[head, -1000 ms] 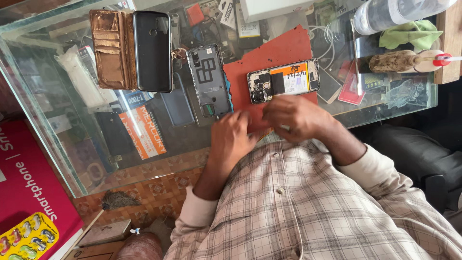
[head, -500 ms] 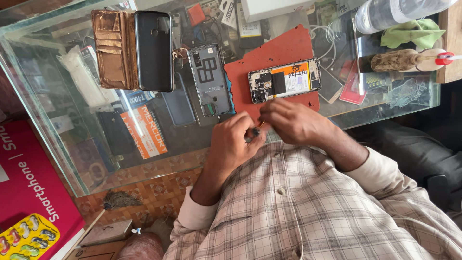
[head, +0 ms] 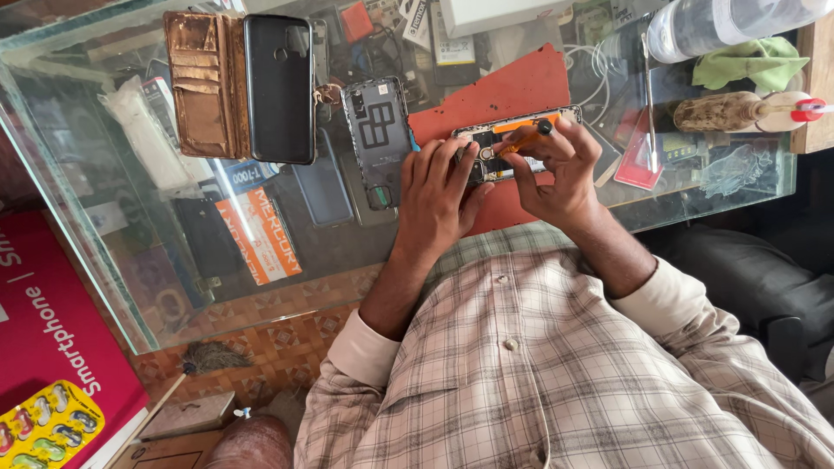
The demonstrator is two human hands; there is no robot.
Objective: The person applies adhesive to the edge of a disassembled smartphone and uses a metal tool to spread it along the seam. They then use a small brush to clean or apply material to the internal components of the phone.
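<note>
The person works on an opened phone (head: 508, 143) that lies on a red mat (head: 504, 91) on the glass counter (head: 174, 287), just beside a grey back cover (head: 378, 139). The left hand (head: 439, 195) lies flat over the phone's near end, fingers spread and pressing down to keep it from sliding. The right hand (head: 560, 169) is closed around an orange screwdriver (head: 521, 136), whose tip points into the open body near the left fingers. To do this step well, the tool should probably stand square in the screw head, with light steady pressure and small turns from the fingertips, so the tip does not slip onto the board. The left hand does best to stay firm and clear of the tip. A black phone (head: 280, 87) and a brown wallet case (head: 204, 82) lie well apart.
</note>
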